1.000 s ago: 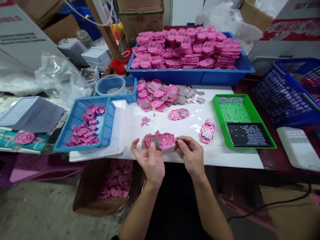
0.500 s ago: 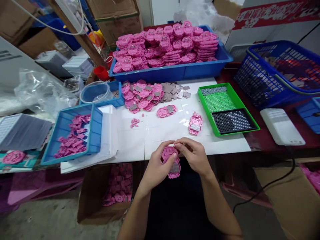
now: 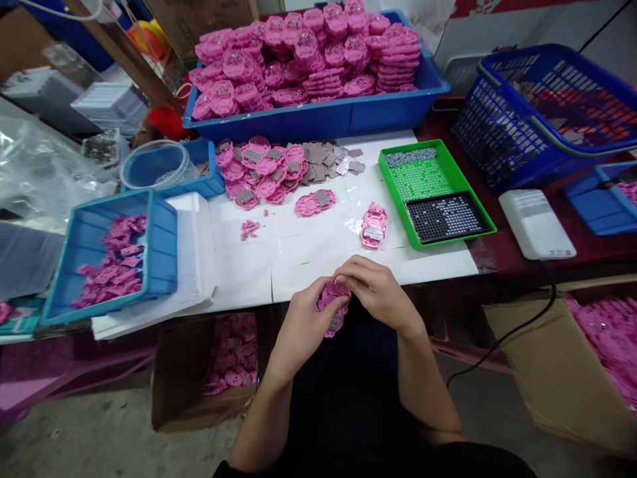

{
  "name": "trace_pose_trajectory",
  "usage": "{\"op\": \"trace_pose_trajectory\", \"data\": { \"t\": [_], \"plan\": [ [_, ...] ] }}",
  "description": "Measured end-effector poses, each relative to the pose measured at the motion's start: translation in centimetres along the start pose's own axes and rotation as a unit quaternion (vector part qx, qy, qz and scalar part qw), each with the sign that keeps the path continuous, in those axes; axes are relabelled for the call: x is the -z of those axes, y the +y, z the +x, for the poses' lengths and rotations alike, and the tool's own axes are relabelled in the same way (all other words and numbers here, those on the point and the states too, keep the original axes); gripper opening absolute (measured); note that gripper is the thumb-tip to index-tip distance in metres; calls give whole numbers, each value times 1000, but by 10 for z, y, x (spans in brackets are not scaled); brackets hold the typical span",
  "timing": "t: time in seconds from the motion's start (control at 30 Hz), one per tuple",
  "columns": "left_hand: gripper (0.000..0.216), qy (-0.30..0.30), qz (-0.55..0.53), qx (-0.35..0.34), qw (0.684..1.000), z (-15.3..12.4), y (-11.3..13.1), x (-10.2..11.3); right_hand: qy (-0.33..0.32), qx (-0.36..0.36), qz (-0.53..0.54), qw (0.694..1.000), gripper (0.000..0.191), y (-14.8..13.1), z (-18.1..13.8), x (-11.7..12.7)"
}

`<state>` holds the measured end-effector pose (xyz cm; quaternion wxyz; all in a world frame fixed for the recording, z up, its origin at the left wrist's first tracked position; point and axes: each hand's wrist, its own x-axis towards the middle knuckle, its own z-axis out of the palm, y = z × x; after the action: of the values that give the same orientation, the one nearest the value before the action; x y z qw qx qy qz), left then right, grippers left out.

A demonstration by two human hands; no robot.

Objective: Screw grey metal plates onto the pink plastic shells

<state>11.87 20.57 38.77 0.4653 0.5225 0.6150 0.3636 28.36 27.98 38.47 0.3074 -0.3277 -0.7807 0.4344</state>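
My left hand (image 3: 303,325) is closed around a pink plastic casing (image 3: 330,292), its thumb lying across the face. A grey plate shows on the casing's lower part. At the casing's upper edge, the fingers of my right hand (image 3: 379,292) are pinched together; whatever is between them is hidden. Beyond my hands, two more pink casings rest on the white sheet: one with a grey plate (image 3: 315,202) and one with a silvery label-like piece (image 3: 374,226). Several tiny pink parts (image 3: 249,230) lie to the left.
Behind stands a blue tray (image 3: 318,121) stacked with pink casings. A heap of casings (image 3: 266,169) adjoins loose grey plates (image 3: 323,161). To the right are a green tray (image 3: 442,240), a blue basket (image 3: 532,126) and a white device (image 3: 537,224). A blue bin (image 3: 162,249) stands left.
The view has shifted, so the table's things sit further left and higher. Both hands stay at the casing, my right fingers now overlapping its top edge more closely.
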Motion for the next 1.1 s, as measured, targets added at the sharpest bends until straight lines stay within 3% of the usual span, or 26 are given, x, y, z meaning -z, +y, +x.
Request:
{"op": "trace_pose_trajectory", "data": {
  "t": [0.27, 0.43, 0.73, 0.83, 1.0, 1.1],
  "plan": [
    [15, -41, 20, -15, 999, -4, 4, -1, -36, 17, -142, 989, 19, -3, -4, 3],
    [16, -88, -26, 4, 996, 0, -1, -6, -70, -23, -184, 980, 18, -1, -4, 11],
    [28, -32, -1, -37, 999, -1, -1, 2, -74, -61, -25, 995, 17, -4, 4, 12],
    [32, -45, 14, -70, 996, -1, 3, 9, -78, -86, 37, 993, 16, -4, 4, 12],
    [35, -69, 16, -113, 991, -2, 3, 21, -123, -149, 222, 956, 30, 6, 6, 9],
    [35, -48, -61, -81, 994, -6, -9, 28, -185, -127, 247, 943, 32, 0, 23, 3]
  ]
}}
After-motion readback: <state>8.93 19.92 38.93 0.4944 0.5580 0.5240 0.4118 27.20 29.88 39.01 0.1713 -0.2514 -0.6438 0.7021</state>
